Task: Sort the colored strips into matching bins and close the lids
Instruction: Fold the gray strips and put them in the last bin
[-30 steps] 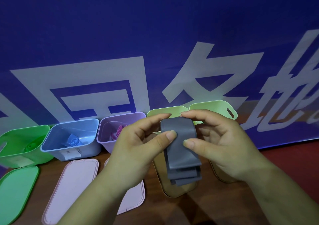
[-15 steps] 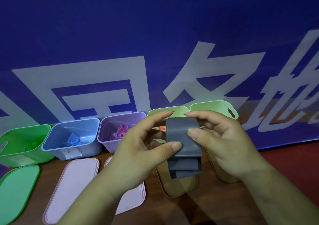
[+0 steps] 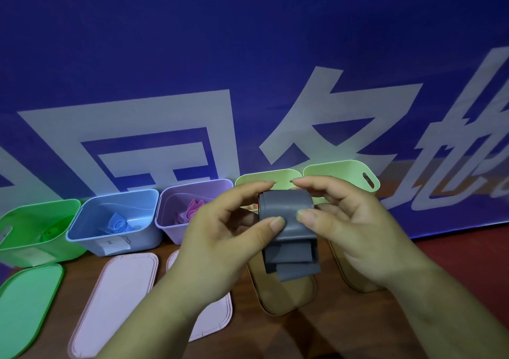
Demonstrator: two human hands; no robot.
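With left hand [image 3: 220, 237] and right hand [image 3: 355, 229] each pinching the grey strip [image 3: 286, 207], roll evenly — tucking in the loose tails hanging below the fold.

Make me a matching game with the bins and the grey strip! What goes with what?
Things:
1. green bin
2. blue bin
3. purple bin
4. grey strip

Matches:
A. pinched by the left hand and right hand
B. holds a pink strip
C. holds a green strip
D. holds a blue strip

Pairs: 1-C, 2-D, 3-B, 4-A
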